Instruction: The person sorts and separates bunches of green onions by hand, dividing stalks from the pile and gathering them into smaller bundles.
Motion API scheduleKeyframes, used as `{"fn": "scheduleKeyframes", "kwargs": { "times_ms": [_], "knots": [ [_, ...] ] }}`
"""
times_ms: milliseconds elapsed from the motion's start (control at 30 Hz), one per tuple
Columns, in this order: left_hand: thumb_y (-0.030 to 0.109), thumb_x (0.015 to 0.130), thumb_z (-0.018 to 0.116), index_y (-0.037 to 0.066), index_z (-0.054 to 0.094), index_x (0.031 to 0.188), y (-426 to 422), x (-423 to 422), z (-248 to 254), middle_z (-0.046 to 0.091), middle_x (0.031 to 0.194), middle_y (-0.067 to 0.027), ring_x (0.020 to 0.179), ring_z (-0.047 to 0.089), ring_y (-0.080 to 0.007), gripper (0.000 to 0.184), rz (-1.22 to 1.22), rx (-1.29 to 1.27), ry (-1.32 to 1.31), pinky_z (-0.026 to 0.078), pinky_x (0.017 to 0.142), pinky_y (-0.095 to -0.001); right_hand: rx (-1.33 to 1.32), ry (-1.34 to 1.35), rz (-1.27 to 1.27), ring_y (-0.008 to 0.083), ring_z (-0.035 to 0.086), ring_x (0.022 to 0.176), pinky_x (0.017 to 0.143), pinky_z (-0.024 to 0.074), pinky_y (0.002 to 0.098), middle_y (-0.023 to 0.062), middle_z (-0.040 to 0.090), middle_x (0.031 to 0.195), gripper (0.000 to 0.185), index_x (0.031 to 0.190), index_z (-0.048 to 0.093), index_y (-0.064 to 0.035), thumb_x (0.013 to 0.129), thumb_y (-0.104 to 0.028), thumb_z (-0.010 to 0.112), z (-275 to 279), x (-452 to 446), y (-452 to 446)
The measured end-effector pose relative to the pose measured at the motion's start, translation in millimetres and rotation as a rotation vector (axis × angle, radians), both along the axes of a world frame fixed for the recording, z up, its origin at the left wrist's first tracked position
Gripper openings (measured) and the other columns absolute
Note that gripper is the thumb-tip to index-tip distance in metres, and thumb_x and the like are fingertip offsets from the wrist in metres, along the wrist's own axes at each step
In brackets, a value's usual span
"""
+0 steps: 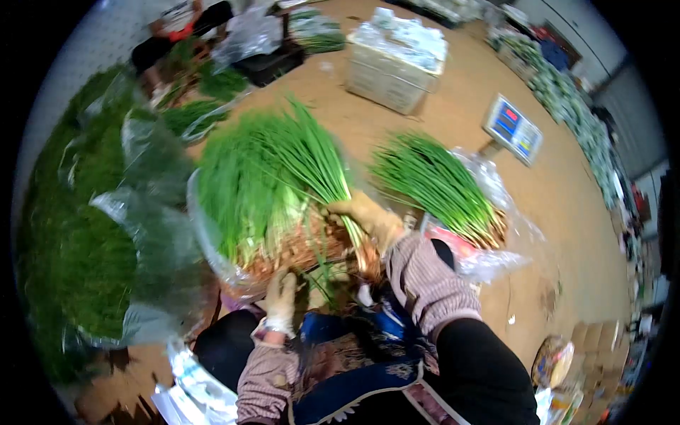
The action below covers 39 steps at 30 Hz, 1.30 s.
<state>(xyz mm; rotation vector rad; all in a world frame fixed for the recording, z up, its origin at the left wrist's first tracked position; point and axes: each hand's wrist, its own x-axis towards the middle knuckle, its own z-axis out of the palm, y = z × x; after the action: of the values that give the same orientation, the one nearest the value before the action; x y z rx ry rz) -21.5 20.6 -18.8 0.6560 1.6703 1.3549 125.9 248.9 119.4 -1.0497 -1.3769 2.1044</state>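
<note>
My right hand (365,216), in a yellowish work glove, is closed around a bunch of green onions (322,163). The bunch tilts, with its leaves up to the left and its brown roots down near my lap. In a pale glove, my left hand (280,301) is at the near edge of a large heap of green onions (241,184), close to the roots. Its fingers look stretched out, with nothing visible in them. The heap lies in a clear plastic bag (200,223). A few loose green leaves hang between my hands.
Tidy green onions (443,188) lie on plastic at the right, before a digital scale (513,131). A white foam box (393,64) stands beyond. Bagged greens (78,234) fill the left side. Another person (180,32) sits at the far left. Packed greens line the right wall.
</note>
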Motion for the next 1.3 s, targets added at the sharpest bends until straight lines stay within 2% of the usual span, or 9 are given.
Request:
{"fn": "scheduleKeyframes", "kwargs": {
  "times_ms": [100,167,267,533,667,800,900,1133,1300],
  "knots": [
    [0.022,0.087,0.055,0.008,0.047,0.119,4.1,11.6,49.5,0.054,0.081,-0.0048,0.057,0.048,-0.0065,0.036,0.060,-0.074,-0.142,0.035,0.038,-0.0186,0.562,-0.388,0.036,0.0140,0.057,0.064,0.058,0.0466,0.0257,0.0083,0.061,0.080,0.044,0.107,0.052,0.0024,0.071,-0.018,0.069,13.8,57.2,72.6],
    [0.019,0.086,0.056,0.007,0.046,0.120,4.3,10.9,37.8,0.056,0.086,-0.0051,0.062,0.052,-0.0091,0.037,0.095,-0.100,-0.188,0.041,0.041,-0.0208,0.765,-0.859,0.083,0.0268,0.057,0.090,0.081,0.0442,0.0336,0.0177,0.060,0.099,0.059,0.121,0.045,-0.0003,0.071,-0.023,0.067,56.9,102.5,90.3],
    [0.018,0.085,0.057,0.006,0.047,0.118,4.6,15.5,43.2,0.056,0.094,-0.0031,0.066,0.055,-0.0101,0.036,0.093,-0.155,-0.265,0.045,0.045,-0.0212,0.903,-1.064,0.048,0.0343,0.055,0.097,0.082,0.0439,0.0372,0.0233,0.057,0.105,0.070,0.130,0.033,-0.0059,0.070,-0.021,0.066,49.6,188.6,104.9],
    [0.029,0.085,0.055,0.005,0.048,0.119,2.2,16.3,24.6,0.057,0.097,-0.0058,0.071,0.057,-0.0121,0.041,-0.036,-0.224,-0.048,0.044,0.060,-0.0225,0.822,-1.695,0.111,0.0377,0.034,0.121,0.097,0.0312,0.0494,0.0213,0.031,0.134,0.105,0.139,0.007,-0.0078,0.061,-0.034,0.073,-67.5,324.3,2.0],
    [0.029,0.086,0.056,0.006,0.046,0.122,-4.9,7.2,23.7,0.058,0.104,-0.0061,0.072,0.058,-0.0132,0.044,-0.061,-0.238,-0.037,0.046,0.058,-0.0214,0.882,-1.825,0.128,0.0359,0.029,0.125,0.095,0.0321,0.0556,0.0214,0.026,0.137,0.093,0.138,0.012,-0.0044,0.063,-0.017,0.065,-103.9,307.3,6.6],
    [0.028,0.088,0.050,-0.003,0.049,0.115,11.6,0.6,25.5,0.054,0.111,-0.0137,0.099,0.053,-0.0230,0.041,-0.231,-0.140,0.176,0.041,0.087,-0.0335,0.880,-1.523,0.011,0.0356,0.034,0.122,0.096,0.0364,0.0452,0.0197,0.029,0.136,0.079,0.134,0.023,-0.0011,0.065,-0.004,0.061,-55.5,297.5,12.9],
    [0.034,0.086,0.051,-0.002,0.048,0.118,26.0,-39.5,21.9,0.053,0.115,-0.0156,0.101,0.052,-0.0257,0.048,-0.451,-0.336,0.565,0.040,0.088,-0.0356,0.964,-1.410,-0.142,0.0352,0.038,0.120,0.093,0.0388,0.0452,0.0195,0.036,0.131,0.061,0.128,0.033,0.0001,0.070,0.001,0.051,-25.0,265.2,13.7],
    [0.037,0.082,0.056,0.004,0.040,0.126,37.8,-49.9,73.0,0.048,0.121,-0.0164,0.106,0.049,-0.0261,0.057,-0.294,-0.334,0.375,0.039,0.089,-0.0410,1.155,-0.907,-0.164,0.0348,0.049,0.106,0.088,0.0432,0.0397,0.0236,0.047,0.115,0.075,0.126,0.032,0.0042,0.062,-0.014,0.067,20.9,135.6,-10.1],
    [0.040,0.079,0.059,0.009,0.035,0.132,28.6,-93.3,94.8,0.045,0.126,-0.0170,0.109,0.046,-0.0264,0.066,-0.221,-0.329,0.256,0.038,0.090,-0.0448,1.168,-0.816,0.006,0.0351,0.056,0.091,0.074,0.0488,0.0413,0.0210,0.056,0.100,0.060,0.116,0.044,0.0018,0.062,-0.014,0.067,-48.9,41.3,-50.8]
  ]
}}
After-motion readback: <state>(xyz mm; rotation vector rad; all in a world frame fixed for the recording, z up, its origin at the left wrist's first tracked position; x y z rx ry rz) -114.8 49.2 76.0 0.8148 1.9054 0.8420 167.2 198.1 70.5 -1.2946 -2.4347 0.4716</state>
